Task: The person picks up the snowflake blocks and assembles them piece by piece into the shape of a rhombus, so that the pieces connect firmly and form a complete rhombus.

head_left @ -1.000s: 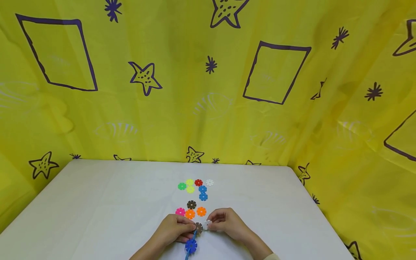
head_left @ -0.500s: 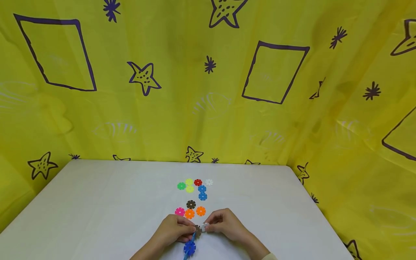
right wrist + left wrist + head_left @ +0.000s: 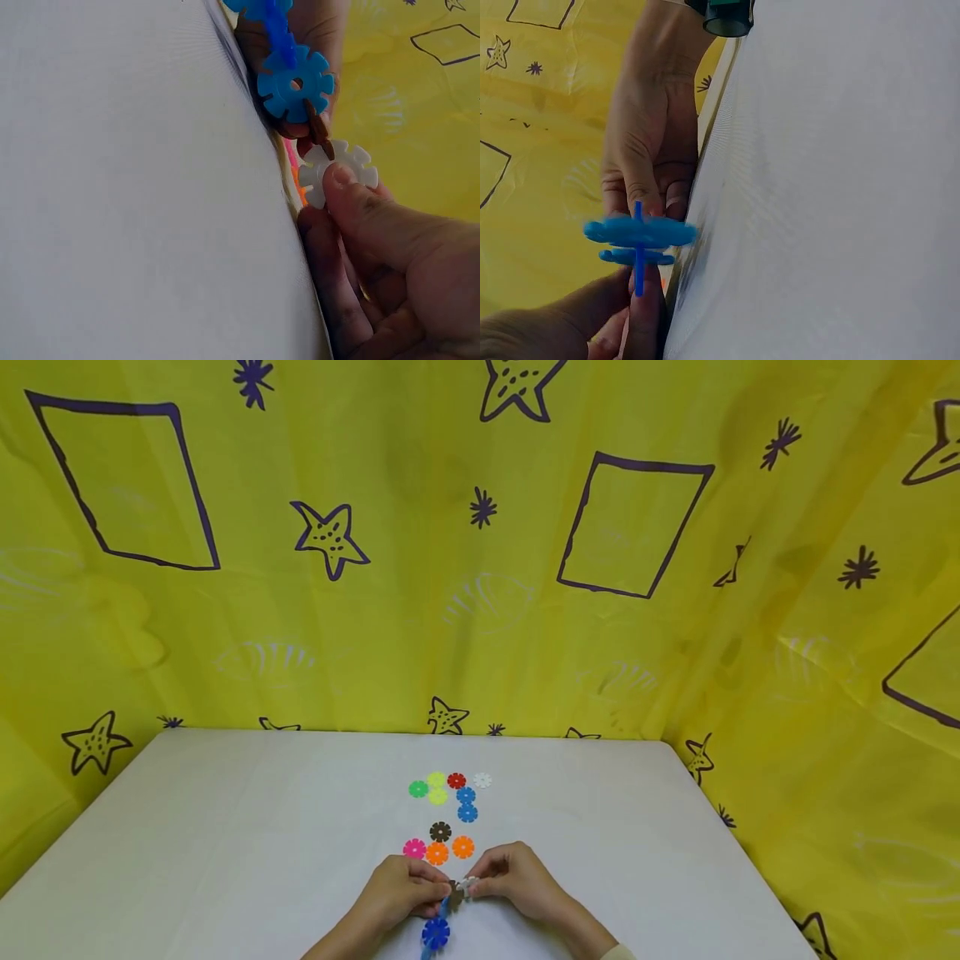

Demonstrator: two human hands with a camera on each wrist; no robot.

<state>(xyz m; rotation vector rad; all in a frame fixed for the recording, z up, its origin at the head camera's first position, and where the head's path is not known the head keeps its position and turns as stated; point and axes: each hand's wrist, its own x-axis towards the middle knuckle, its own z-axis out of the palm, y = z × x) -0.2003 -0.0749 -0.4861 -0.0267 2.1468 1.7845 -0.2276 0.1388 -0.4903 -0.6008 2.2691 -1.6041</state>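
In the head view my left hand (image 3: 401, 887) pinches a short chain of interlocking notched discs near its far end. A dark blue disc (image 3: 435, 933) hangs toward me, and a brown disc (image 3: 454, 893) sits at the fingertips. The right wrist view shows a light blue disc (image 3: 296, 84) joined to the edge-on brown disc (image 3: 319, 129). My right hand (image 3: 521, 881) pinches a white notched disc (image 3: 352, 169) between thumb and fingers. Its rim meets the brown disc's edge; how deep the notches engage cannot be told. The left fingertips are partly hidden behind the discs.
Loose discs lie on the white table (image 3: 247, 843) beyond the hands: pink (image 3: 414, 849), orange (image 3: 463, 847), dark brown (image 3: 440, 832), blue (image 3: 467, 812), green (image 3: 418, 789), red (image 3: 456, 781) and others. A yellow patterned curtain (image 3: 420, 635) stands around the table.
My right hand has brought the white disc leftward against the brown disc, and the white disc has tilted flatter. My left hand stays nearly in place; the chain hangs slightly lower.
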